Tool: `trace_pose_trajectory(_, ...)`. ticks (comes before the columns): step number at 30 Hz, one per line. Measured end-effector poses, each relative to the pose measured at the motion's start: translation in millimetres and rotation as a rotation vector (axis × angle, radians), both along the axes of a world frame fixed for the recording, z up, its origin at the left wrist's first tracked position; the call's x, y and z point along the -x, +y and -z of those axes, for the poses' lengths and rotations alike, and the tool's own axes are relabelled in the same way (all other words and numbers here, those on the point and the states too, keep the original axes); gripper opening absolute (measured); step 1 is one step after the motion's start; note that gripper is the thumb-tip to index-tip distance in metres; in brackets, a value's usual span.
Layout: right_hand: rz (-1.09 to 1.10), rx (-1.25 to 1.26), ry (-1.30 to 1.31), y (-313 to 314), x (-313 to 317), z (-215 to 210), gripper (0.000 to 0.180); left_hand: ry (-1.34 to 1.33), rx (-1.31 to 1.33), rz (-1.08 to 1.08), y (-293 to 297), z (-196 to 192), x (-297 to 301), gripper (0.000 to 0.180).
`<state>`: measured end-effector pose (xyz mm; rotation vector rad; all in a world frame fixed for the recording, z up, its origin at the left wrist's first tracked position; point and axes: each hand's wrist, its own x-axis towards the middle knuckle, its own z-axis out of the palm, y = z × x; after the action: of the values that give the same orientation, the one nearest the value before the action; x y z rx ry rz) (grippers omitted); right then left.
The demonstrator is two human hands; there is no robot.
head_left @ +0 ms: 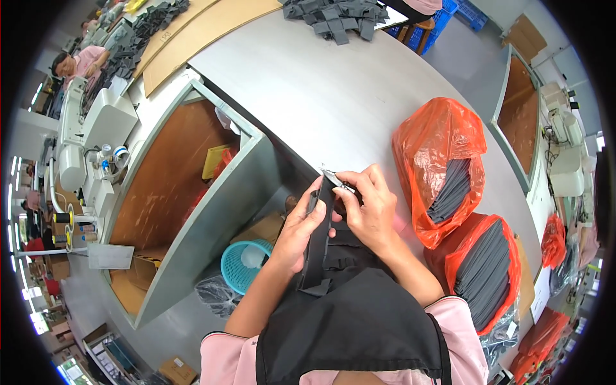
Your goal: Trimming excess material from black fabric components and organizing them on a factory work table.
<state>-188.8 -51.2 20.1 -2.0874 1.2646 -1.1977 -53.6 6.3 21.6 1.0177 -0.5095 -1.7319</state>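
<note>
From where I stood, with the clock centred on the worker's hands and twelve straight ahead, the pale table [289,77] spread widest, toward twelve and one. A grey-sided open stand [212,218] filled nine to ten, and the black apron [366,321] lay at six. An upper red bag [436,122] sat at two and a lower red bag [452,250] at four, both packed with flat dark pieces [482,273]; I couldn't tell whether those were finished or waiting. The same went for the pile of dark fabric [333,19] at twelve, well apart. A blue basket [237,269] stood at eight. At the centre, the left hand [298,231] was closed on a long black strip [317,237] that ran down over the apron, while the right hand [372,208] was clamped round small snips [337,181]. Their tips met or nearly met the strip's upper end, so I judged this piece partway through, not yet ready to put down; whether any cut was complete, I couldn't see.
</note>
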Motion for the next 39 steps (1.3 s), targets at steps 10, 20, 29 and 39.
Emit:
trace_pose_trajectory(10, -0.087, -0.547, -0.539, -2.5, 15.0, -4.1, 0.016, -0.147, 0.03, -0.012, 2.0, 1.2, -4.2, 0.056)
trace_pose_trajectory(20, -0.183, -0.942, -0.773, 1.0, 12.9, 0.7, 0.019, -0.13, 0.036, 0.007, 4.2, 1.4, -5.6, 0.054)
trace_pose_trajectory(29, -0.103, -0.373, -0.155, 5.9, 9.9, -21.0, 0.02, -0.993, 0.435, -0.097, 5.7, 11.3, -10.8, 0.042)
trace_pose_trajectory(39, -0.147, -0.741, -0.622, -0.3, 3.7, -5.5, 0.014, -1.547, 0.58, -0.212, 7.1, 0.0, -5.8, 0.05)
